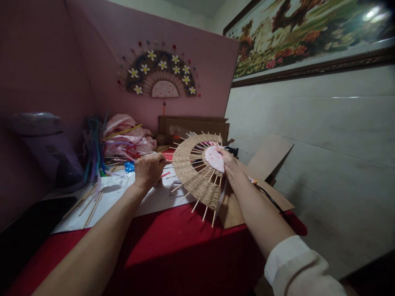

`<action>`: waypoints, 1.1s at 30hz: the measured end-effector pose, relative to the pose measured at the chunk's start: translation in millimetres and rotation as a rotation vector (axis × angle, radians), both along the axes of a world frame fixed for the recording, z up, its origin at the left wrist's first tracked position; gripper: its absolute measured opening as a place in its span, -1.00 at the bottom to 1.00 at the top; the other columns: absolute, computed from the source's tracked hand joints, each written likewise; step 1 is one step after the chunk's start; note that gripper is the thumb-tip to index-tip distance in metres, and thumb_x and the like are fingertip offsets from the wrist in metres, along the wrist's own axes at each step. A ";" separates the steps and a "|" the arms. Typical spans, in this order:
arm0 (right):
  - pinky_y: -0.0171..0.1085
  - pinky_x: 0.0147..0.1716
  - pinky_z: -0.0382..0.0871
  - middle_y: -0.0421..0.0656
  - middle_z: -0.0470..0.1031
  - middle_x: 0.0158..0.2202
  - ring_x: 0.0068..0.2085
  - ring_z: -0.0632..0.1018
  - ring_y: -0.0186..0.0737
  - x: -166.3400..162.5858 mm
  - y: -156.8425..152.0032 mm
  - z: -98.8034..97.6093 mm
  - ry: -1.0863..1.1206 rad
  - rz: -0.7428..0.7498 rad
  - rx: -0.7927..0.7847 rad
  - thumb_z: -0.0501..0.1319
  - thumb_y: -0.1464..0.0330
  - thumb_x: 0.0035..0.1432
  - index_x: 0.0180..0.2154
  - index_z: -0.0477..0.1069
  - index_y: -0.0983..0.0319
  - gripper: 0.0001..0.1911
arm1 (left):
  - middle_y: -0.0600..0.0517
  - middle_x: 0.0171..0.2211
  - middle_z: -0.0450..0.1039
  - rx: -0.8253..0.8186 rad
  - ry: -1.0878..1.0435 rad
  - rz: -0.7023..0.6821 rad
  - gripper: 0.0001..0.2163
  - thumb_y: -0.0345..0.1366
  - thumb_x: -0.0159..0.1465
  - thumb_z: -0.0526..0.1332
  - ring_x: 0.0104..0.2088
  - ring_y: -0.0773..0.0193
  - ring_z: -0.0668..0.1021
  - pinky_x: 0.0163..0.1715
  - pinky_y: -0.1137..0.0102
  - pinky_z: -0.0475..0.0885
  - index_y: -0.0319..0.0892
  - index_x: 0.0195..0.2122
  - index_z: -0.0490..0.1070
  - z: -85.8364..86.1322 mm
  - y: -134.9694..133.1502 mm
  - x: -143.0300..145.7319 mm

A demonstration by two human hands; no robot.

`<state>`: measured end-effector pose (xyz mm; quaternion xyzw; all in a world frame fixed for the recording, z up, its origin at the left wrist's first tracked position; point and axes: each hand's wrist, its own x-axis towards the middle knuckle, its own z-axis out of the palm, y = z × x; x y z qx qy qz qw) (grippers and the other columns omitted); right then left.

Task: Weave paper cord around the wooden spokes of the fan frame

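A fan-shaped piece (185,168), woven of tan twine over thin wooden sticks, hangs tilted above the table. Its stick ends poke out past the curved outer edge. My right hand (227,160) grips the half-round base (214,158), which is pale pink with red dots, thumb on top. At the outer edge, my left hand (150,167) is closed, pinching one of the protruding stick ends. The fingertips of the left hand are partly hidden from this angle.
A finished-looking fan with white flowers (162,65) hangs on the pink board. Pipe cleaners (94,144) and a pink dotted cloth bundle (126,133) lie behind the left hand. Loose sticks (92,207) rest on white paper at left. Cardboard sheets (262,197) and a black cable (271,199) lie right.
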<state>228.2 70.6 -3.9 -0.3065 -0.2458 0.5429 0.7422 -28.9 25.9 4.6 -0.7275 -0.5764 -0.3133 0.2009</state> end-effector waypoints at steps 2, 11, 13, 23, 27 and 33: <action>-0.21 -0.43 0.51 -0.20 0.48 -0.64 -0.57 0.53 -0.27 -1.7 -2.6 2.3 0.017 0.078 -0.112 0.03 0.56 0.10 -0.39 0.34 0.32 -0.86 | 0.00 -0.43 0.53 0.003 -0.003 0.000 -0.69 -0.03 0.20 0.05 -0.38 0.14 0.52 -0.50 0.36 0.14 -0.08 -0.41 0.48 -0.2 0.1 0.0; -0.18 -0.55 0.48 -0.06 0.51 -0.59 -0.57 0.54 -0.16 -1.9 -13.6 9.8 -0.115 0.147 -0.195 -0.03 0.45 0.18 -0.35 0.35 0.35 -0.80 | 0.00 -0.44 0.53 0.008 0.009 0.002 -0.69 -0.01 0.18 0.06 -0.40 0.14 0.53 -0.51 0.37 0.13 -0.08 -0.41 0.49 -0.9 0.4 -0.7; -0.19 -0.57 0.47 -0.07 0.52 -0.59 -0.56 0.54 -0.16 -2.3 -14.3 10.5 -0.119 0.145 -0.195 -0.03 0.45 0.18 -0.34 0.35 0.35 -0.79 | 0.01 -0.44 0.53 0.007 0.007 -0.003 -0.72 -0.02 0.17 0.09 -0.39 0.14 0.53 -0.51 0.37 0.14 -0.08 -0.41 0.48 -0.5 0.6 -1.2; -0.25 -0.57 0.47 -0.10 0.53 -0.57 -0.58 0.53 -0.22 4.1 -11.1 7.2 -0.145 0.197 -0.119 -0.03 0.49 0.17 -0.30 0.35 0.34 -0.81 | 0.00 -0.41 0.54 -0.030 -0.089 0.023 -0.77 -0.07 0.12 0.17 -0.35 0.11 0.53 -0.50 0.37 0.14 -0.05 -0.37 0.51 6.2 0.7 -6.9; -0.28 -0.66 0.43 -0.12 0.51 -0.60 -0.67 0.48 -0.25 7.5 -12.8 8.7 -0.199 0.226 -0.123 -0.05 0.48 0.17 -0.22 0.33 0.35 -0.78 | -0.01 -0.44 0.54 -0.045 -0.212 -0.010 -0.75 -0.04 0.09 0.18 -0.39 0.14 0.51 -0.51 0.38 0.14 -0.06 -0.39 0.52 5.1 4.7 -8.7; -0.28 -0.64 0.44 -0.15 0.52 -0.56 -0.64 0.49 -0.26 8.9 -9.6 5.5 -0.230 0.260 -0.066 -0.04 0.48 0.15 -0.11 0.27 0.30 -0.74 | 0.04 -0.62 0.46 -0.168 -0.545 -0.223 -0.76 -0.08 0.04 0.21 -0.58 0.32 0.41 -0.58 0.44 0.15 -0.14 -0.48 0.53 -6.6 18.5 -6.8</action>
